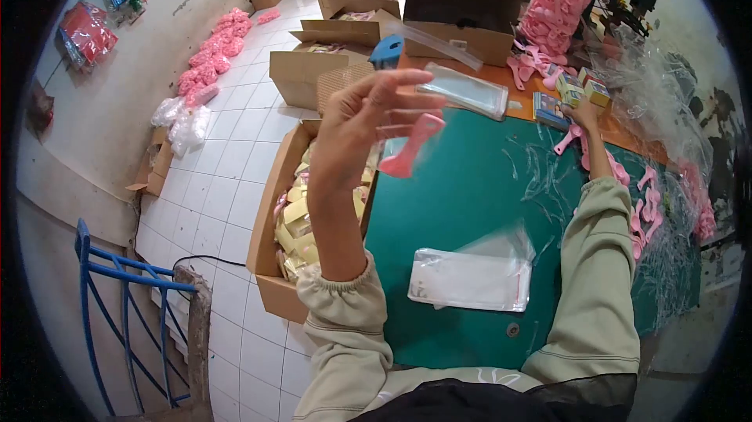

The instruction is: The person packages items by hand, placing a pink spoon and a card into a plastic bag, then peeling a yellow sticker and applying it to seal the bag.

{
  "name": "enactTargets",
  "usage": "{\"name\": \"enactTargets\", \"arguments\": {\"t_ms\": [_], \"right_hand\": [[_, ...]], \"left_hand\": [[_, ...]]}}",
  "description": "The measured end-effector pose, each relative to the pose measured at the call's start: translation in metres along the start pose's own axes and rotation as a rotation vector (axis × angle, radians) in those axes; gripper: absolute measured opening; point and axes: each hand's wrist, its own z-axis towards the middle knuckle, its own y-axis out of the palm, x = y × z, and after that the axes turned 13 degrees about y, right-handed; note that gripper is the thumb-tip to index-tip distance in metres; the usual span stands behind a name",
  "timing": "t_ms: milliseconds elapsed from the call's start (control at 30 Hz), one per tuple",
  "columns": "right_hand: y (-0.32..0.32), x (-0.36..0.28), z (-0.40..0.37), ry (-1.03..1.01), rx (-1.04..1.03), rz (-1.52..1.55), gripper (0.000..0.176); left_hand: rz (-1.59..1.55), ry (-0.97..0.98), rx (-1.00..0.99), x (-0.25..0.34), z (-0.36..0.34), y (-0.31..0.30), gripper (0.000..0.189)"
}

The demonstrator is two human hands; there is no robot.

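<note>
My left hand [364,120] is raised over the left edge of the green table [470,195], its fingers round a pink plastic piece [411,148] in a clear bag, slightly blurred. My right hand [583,114] reaches to the back right, fingers at a small yellow box [569,90]; its grip is partly hidden. Another yellow box [597,91] and a blue box [550,110] are beside it. A stack of clear bags [470,279] lies at the front of the table. More clear bags [468,91] lie at the back, beyond my left hand.
An open carton [272,226] of packed items stands left of the table. Behind are more cartons [305,77] and a big bag of pink pieces [556,10]. Pink pieces [646,206] and loose plastic film [666,281] lie at right. A blue metal rail [125,281] stands at lower left.
</note>
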Motion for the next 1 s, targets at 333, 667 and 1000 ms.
{"name": "enactTargets", "arguments": {"t_ms": [333, 667, 1000], "right_hand": [[-0.037, -0.021, -0.021, 0.082, 0.212, -0.119, 0.028], [-0.223, -0.191, -0.161, 0.005, -0.594, 0.915, 0.010], [-0.236, -0.199, -0.164, -0.080, -0.548, 0.883, 0.010]], "left_hand": [[-0.055, -0.261, -0.229, -0.033, 0.007, 0.001, 0.036], [-0.047, -0.419, -0.521, -0.086, 0.004, 0.012, 0.036], [-0.027, -0.409, -0.489, -0.089, 0.005, 0.015, 0.037]]}}
